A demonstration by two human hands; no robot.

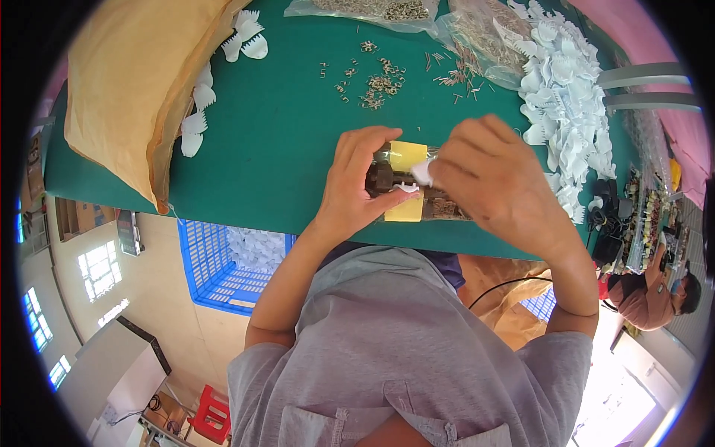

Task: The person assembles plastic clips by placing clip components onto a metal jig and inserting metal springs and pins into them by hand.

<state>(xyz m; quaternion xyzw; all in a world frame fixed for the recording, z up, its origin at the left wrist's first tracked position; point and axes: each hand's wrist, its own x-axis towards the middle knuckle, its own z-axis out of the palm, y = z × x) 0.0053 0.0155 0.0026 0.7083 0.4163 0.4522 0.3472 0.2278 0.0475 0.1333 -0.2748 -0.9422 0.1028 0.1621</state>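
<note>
White plastic comb piece (421, 172) sits pinched between the fingertips of the right hand (495, 181), just above a small dark fixture (381, 179) at the near edge of the green desk (283, 141). Right hand is closed in a pinch grip on this white piece. Left hand (359, 184) is curled around the left side of the dark fixture, thumb and fingers closed on it; a second white toothed piece (407, 188) lies against the fixture just under the left thumb. Yellow pads (407, 155) show on the far and near sides of the fixture, and a clear tray of small brown parts (445, 210) lies partly hidden under the right hand.

Farther out on the desk, loose small metal springs (376, 80) are scattered in a patch beyond the hands. To the right of them lie clear plastic bags (477, 37) of thin metal pins, and another clear bag (372, 10) of metal parts lies at the far edge. A large heap of white comb pieces (566, 104) runs along the right side of the desk. At the far left rests a tan sack (134, 82) with several white pieces (195, 119) beside its right edge.

Below the near edge of the desk, to the left, stands a blue slatted crate (216, 268) holding more white pieces. Another person (655, 294) is seated at the far right
</note>
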